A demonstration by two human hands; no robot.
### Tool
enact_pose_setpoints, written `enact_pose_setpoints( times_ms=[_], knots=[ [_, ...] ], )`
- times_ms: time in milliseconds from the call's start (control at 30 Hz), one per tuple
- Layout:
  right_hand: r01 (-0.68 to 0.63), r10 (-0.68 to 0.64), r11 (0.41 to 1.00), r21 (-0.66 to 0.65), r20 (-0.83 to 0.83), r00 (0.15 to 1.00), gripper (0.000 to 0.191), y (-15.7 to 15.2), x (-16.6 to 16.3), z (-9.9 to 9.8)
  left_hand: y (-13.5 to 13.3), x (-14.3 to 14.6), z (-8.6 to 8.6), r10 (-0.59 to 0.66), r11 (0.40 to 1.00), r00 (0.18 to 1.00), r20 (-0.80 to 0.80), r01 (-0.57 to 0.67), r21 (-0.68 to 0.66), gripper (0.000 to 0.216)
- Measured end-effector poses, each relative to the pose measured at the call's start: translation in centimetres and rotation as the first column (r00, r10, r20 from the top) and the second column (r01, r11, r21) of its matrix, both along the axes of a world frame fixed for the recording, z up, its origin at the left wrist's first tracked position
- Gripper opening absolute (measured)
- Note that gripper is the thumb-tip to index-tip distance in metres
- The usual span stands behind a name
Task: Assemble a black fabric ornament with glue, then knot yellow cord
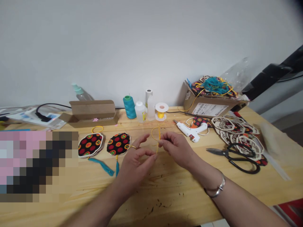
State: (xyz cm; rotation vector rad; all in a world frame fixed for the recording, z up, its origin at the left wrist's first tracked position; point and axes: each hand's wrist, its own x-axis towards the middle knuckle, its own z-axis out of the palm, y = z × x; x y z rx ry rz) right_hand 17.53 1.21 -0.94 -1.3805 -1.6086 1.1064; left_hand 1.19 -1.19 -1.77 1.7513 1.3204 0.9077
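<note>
A thin yellow cord [155, 128] runs between my two hands over the middle of the table, with a loop standing above them. My left hand [139, 157] pinches the lower part of the cord between thumb and forefinger, its other fingers loosely curled. Higher up, my right hand [174, 145] has thumb and fingertips closed on the same cord. Behind the hands stands a white spool [162, 107] wound with yellow cord. Just left of my left hand lies a patterned fabric piece [118, 143] with a blue tassel [117, 168].
Stacked patterned pieces [91, 145] lie at left by an open cardboard box [92, 113]. Blue thread [129, 107] and bottles [140, 112] stand at the wall. A glue gun [193, 130], black-handled scissors [234, 156], wooden-framed pieces [248, 142] and a full carton [213, 105] are at right.
</note>
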Motion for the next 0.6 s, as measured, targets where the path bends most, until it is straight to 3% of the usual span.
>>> enact_pose_setpoints(
  times_ms=[167, 300, 400, 600],
  knots=[
    [-0.089, 0.021, 0.973, -0.211, -0.302, 0.953, 0.011, -0.45, -0.63, 0.39, -0.27, 0.38, 0.02, -0.036, 0.999, 0.999, -0.002, 0.036, -0.031, 0.013],
    [-0.159, 0.009, 0.945, -0.287, -0.462, 0.887, 0.014, -0.81, -1.03, 0.83, -0.19, 0.46, 0.12, -0.080, 0.996, 0.995, 0.060, 0.083, -0.043, 0.012],
    [-0.152, 0.013, 0.948, -0.278, -0.446, 0.895, 0.013, -0.76, -1.02, 0.79, -0.24, 0.50, 0.23, -0.071, 0.996, 0.991, 0.111, 0.077, -0.048, 0.010],
    [-0.097, 0.063, 0.984, -0.151, -0.215, 0.974, 0.011, -0.60, -0.82, 0.16, -0.48, 0.51, 0.30, 0.056, 0.967, 0.881, 0.470, 0.068, -0.244, 0.012]
  ],
)
